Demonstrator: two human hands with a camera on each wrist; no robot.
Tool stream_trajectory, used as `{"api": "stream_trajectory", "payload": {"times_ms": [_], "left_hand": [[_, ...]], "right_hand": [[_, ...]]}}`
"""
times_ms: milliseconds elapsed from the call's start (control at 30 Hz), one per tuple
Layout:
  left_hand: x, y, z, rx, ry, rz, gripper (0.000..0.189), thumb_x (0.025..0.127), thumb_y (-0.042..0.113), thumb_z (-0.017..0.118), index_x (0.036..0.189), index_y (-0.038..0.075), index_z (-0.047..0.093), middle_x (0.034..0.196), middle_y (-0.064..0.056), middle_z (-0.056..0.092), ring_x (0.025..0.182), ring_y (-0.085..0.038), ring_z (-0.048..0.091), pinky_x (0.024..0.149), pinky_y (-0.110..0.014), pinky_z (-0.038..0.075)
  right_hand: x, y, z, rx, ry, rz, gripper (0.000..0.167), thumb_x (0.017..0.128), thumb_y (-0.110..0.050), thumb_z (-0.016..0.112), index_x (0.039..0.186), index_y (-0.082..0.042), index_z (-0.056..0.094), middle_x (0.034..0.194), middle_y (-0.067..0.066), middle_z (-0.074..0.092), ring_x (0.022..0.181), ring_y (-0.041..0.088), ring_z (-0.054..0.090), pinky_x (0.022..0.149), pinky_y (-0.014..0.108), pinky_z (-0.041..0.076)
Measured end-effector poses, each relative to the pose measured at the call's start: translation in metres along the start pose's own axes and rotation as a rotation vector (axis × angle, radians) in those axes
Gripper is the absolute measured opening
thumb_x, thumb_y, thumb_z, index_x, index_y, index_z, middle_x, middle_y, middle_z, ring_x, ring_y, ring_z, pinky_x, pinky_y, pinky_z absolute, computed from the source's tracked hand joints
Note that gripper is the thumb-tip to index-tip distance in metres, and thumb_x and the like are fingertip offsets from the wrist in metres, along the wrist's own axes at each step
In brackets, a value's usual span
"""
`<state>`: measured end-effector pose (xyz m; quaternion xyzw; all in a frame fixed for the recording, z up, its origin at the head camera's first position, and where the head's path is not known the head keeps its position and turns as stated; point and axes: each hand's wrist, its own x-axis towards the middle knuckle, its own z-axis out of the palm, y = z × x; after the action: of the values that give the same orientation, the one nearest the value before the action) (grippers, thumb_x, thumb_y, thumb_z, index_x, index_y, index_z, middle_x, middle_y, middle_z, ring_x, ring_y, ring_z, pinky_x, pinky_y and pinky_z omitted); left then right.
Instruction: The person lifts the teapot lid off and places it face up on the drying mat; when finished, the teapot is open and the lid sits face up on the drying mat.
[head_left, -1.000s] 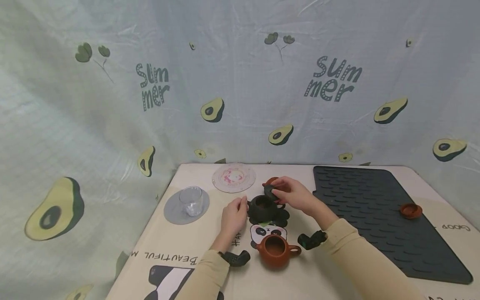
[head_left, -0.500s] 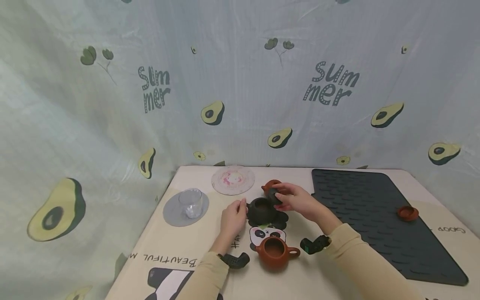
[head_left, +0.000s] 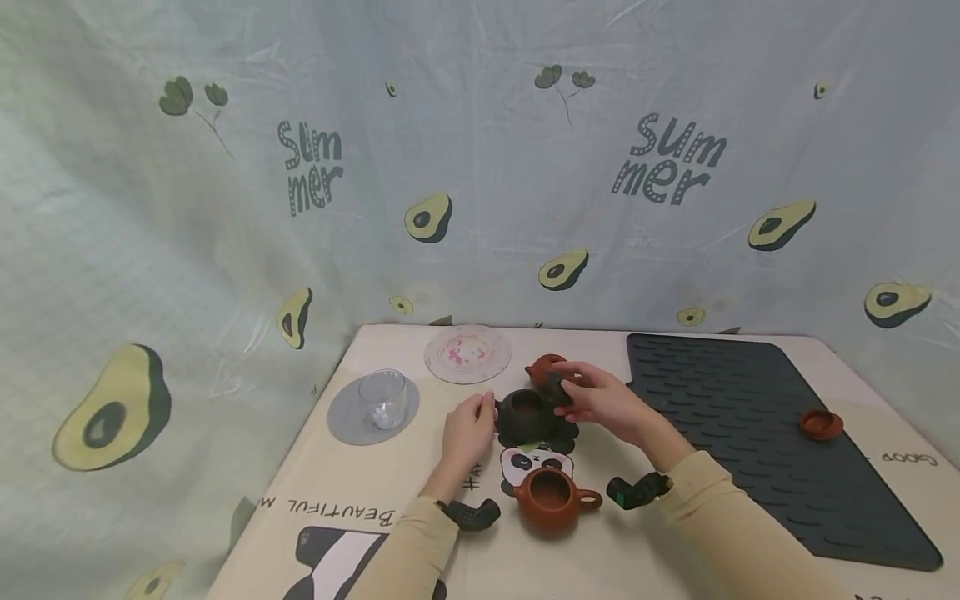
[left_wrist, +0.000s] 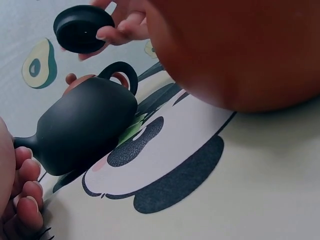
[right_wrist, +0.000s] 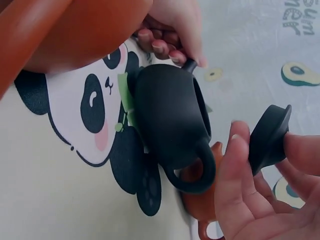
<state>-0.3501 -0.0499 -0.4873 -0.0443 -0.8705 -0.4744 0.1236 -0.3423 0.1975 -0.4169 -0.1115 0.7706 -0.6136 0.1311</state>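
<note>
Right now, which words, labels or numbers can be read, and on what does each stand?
"sum mer", twice, on the backdrop.
"BEAUTIFUL M", upside down, on the tabletop.
"GOOD", upside down, on the tabletop.
"HA", sideways, on the tabletop; the rest unreadable.
Marks at bottom right: cut off, unreadable.

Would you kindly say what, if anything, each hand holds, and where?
Right hand: black lid, by its edge. Left hand: black teapot, by its spout.

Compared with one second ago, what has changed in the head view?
The right-hand grip carried the black lid rightward, showing more of the far red teapot. Nothing was released. The left-hand grip still holds the black teapot by its spout; the near red teapot and glass cup stayed.
</note>
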Motion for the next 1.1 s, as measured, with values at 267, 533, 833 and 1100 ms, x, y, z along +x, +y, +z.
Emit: {"api": "stream_trajectory", "payload": {"times_ms": [267, 533, 833, 1100], "left_hand": [[-0.002, -0.001, -0.003, 0.013, 0.018, -0.002, 0.038, 0.109, 0.034, 0.048, 0.08, 0.014, 0.06, 0.067, 0.002, 0.055, 0.064, -0.017, 0.052, 0.064, -0.036, 0.041], [-0.004, 0.001, -0.001, 0.007, -0.005, -0.024, 0.038, 0.11, 0.036, 0.047, 0.082, 0.014, 0.062, 0.068, 0.002, 0.056, 0.065, -0.017, 0.052, 0.064, -0.035, 0.042], [-0.004, 0.0, 0.0, 0.01, -0.004, -0.017, 0.038, 0.11, 0.036, 0.047, 0.082, 0.014, 0.062, 0.067, 0.002, 0.056, 0.064, -0.016, 0.052, 0.063, -0.034, 0.041], [-0.003, 0.0, -0.001, 0.012, -0.016, -0.026, 0.037, 0.11, 0.036, 0.047, 0.083, 0.015, 0.062, 0.068, 0.002, 0.056, 0.065, -0.016, 0.052, 0.064, -0.033, 0.041]], "right_hand": [[-0.004, 0.001, -0.003, 0.043, -0.003, -0.018, 0.043, 0.111, -0.015, 0.044, 0.154, -0.009, 0.042, 0.149, 0.024, 0.039, 0.108, 0.037, 0.067, 0.088, 0.037, 0.055], [-0.006, 0.006, -0.007, 0.209, -0.026, -0.051, 0.046, 0.112, -0.014, 0.042, 0.157, -0.01, 0.036, 0.155, 0.024, 0.03, 0.113, 0.035, 0.066, 0.094, 0.041, 0.053], [-0.008, 0.008, -0.007, 0.248, -0.004, -0.055, 0.045, 0.112, -0.011, 0.039, 0.157, -0.011, 0.039, 0.157, 0.021, 0.028, 0.122, 0.042, 0.059, 0.096, 0.038, 0.052], [-0.01, 0.013, -0.008, 0.288, -0.03, -0.036, 0.049, 0.112, -0.012, 0.04, 0.16, -0.012, 0.032, 0.161, 0.02, 0.023, 0.129, 0.042, 0.054, 0.103, 0.039, 0.047]]}}
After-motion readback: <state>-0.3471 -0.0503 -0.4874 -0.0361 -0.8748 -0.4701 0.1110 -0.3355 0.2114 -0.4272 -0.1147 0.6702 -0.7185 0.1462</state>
